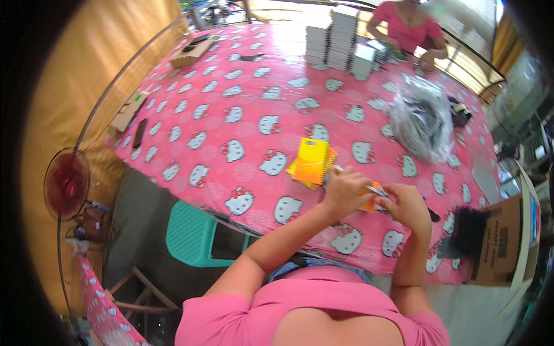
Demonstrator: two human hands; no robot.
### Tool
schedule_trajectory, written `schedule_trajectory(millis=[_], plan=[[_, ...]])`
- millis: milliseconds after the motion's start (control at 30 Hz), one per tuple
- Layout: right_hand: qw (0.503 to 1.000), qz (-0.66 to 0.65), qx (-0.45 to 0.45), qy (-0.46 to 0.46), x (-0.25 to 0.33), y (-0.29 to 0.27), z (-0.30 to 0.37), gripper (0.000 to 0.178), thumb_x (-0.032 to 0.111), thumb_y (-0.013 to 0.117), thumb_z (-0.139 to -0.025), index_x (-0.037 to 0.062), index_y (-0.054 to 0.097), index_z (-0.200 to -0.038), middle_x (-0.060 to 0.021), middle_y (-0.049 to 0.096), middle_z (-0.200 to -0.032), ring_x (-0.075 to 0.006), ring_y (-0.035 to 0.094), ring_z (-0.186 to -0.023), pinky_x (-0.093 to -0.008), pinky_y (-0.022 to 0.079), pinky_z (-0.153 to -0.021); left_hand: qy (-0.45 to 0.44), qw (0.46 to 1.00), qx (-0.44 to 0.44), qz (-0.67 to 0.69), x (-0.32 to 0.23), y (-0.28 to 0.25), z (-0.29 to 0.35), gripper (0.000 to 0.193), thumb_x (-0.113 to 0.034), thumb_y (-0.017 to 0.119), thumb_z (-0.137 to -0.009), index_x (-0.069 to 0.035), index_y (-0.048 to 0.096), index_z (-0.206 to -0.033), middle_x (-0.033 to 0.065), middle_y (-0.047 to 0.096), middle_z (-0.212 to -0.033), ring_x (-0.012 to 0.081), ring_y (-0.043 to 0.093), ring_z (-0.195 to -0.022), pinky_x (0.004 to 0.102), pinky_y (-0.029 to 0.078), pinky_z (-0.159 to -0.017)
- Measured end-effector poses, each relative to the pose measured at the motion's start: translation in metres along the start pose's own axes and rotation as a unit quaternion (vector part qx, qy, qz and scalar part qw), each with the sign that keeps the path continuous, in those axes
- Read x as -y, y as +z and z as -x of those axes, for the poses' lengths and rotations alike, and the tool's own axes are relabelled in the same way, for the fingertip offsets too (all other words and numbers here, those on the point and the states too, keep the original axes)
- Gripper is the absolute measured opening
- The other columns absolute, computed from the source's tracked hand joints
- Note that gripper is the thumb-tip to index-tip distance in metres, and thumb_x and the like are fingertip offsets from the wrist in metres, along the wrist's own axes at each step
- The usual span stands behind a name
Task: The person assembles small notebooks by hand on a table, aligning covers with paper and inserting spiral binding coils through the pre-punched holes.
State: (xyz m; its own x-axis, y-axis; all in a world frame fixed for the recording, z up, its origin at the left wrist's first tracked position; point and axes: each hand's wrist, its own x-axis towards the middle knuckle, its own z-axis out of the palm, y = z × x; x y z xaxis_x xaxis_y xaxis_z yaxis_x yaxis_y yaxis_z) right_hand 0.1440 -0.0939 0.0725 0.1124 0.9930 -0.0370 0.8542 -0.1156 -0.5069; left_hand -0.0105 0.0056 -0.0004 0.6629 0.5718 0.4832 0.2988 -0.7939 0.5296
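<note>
Near the table's front edge, my left hand (346,193) and my right hand (408,207) work close together, both with fingers closed in a pinch. Between the fingertips shows a small whitish piece (377,189), too small and blurred to tell its kind. An orange item (367,205) lies just under it, mostly covered by my left fingers. Just beyond my left hand, a few yellow-orange spiral notebooks (311,162) lie in a loose, fanned pile. A dark object (433,215) rests by my right wrist.
A clear plastic bag (423,118) with grey contents lies at the right. Tall notebook stacks (341,40) stand at the far side, beside a person in pink (408,29). A cardboard box (501,245) is near right, a green stool (191,233) left, a phone (139,134) on the left edge.
</note>
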Motion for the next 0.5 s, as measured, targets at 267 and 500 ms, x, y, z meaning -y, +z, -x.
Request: schedule_trajectory(millis=[267, 500], plan=[[0.999, 0.025, -0.013, -0.038, 0.008, -0.002, -0.002, 0.027, 0.026, 0.07, -0.074, 0.0012, 0.064, -0.083, -0.0198, 0.063, -0.076, -0.0383, 0.062, -0.075, -0.0458, 0.048, -0.064, -0.015, 0.999, 0.029, 0.042, -0.003, -0.007, -0.004, 0.041, -0.027, 0.075, -0.07, -0.014, 0.066, -0.107, 0.0008, 0.067, -0.096, 0.0205, 0.058, -0.091, 0.0456, 0.031, -0.089], [0.998, -0.024, -0.01, -0.055, 0.015, 0.002, -0.008, 0.025, 0.022, 0.069, -0.074, 0.0002, 0.064, -0.086, -0.0209, 0.063, -0.078, -0.0382, 0.062, -0.075, -0.0465, 0.048, -0.067, 0.007, 0.997, 0.03, 0.072, 0.014, -0.009, -0.005, 0.055, -0.024, 0.073, -0.074, -0.012, 0.054, -0.124, 0.0075, 0.064, -0.107, 0.0229, 0.059, -0.103, 0.0448, 0.034, -0.091]])
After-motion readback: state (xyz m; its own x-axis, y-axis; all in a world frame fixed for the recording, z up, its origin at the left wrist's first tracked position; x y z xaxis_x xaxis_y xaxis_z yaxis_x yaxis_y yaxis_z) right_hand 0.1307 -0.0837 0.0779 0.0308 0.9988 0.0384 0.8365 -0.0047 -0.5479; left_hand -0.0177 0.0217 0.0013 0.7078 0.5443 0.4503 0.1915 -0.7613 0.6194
